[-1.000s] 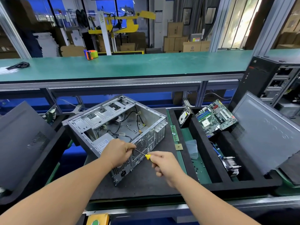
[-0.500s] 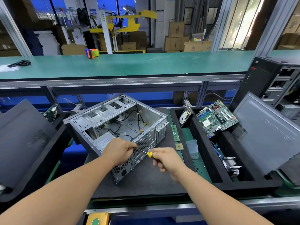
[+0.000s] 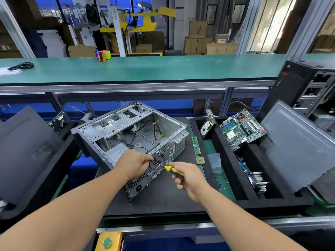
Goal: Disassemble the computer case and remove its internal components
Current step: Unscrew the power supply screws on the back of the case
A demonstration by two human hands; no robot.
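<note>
An open grey computer case lies on its side on the black foam mat, with loose cables and a power supply inside. My left hand rests on the case's rear top edge, fingers curled around the screwdriver's metal shaft by the fan grille. My right hand grips the yellow-and-black handle of the screwdriver, whose tip points at the rear panel under my left fingers.
A black foam tray on the right holds a motherboard, a hard drive, a heatsink and a grey side panel. A RAM stick, a CPU chip and a clear plastic box lie beside the case. Another panel leans at left.
Both hands stay at the case's rear panel. My right hand has shifted slightly right and its grip on the handle has turned; the case has not moved.
</note>
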